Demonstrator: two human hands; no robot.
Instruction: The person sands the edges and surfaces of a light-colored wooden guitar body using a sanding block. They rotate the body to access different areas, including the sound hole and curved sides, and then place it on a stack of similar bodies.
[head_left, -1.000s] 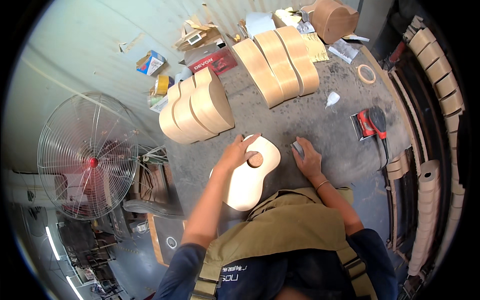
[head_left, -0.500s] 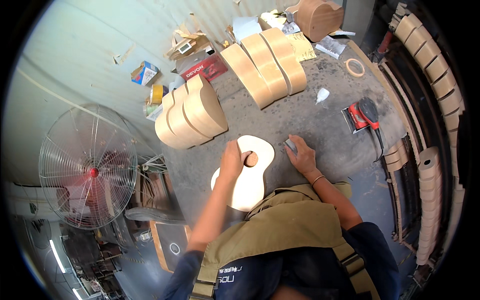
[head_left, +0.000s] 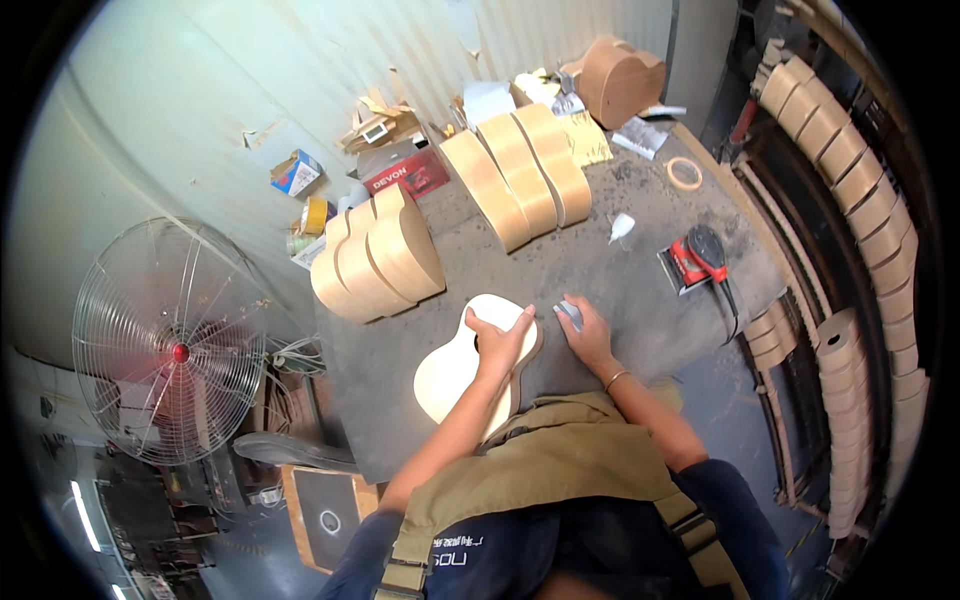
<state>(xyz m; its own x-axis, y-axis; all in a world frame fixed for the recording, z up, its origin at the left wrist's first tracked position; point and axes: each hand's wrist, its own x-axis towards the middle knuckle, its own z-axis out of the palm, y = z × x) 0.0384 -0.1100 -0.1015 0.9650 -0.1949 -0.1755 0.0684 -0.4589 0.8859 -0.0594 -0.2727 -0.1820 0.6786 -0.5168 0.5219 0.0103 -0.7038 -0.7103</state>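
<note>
My left hand (head_left: 498,335) grips a pale guitar-shaped wooden body (head_left: 447,380) across its upper part, covering much of the soundhole, with fingers reaching its right edge. The body lies at the bench's front, its darker side showing along the right. My right hand (head_left: 590,335) holds a small grey block (head_left: 569,316), apparently a sanding block, just right of the body and apart from it.
Stacked pale guitar bodies (head_left: 370,250) (head_left: 515,175) and a darker body (head_left: 612,80) occupy the bench (head_left: 640,260), with boxes (head_left: 295,175), a tape roll (head_left: 683,173) and a red-black sander (head_left: 695,258). A large fan (head_left: 172,340) is left; racked curved wooden pieces (head_left: 850,200) are right.
My left hand has moved rightward across the soundhole toward the body's right edge, and more of that side shows. The block stays in my right hand. The camera view has shifted.
</note>
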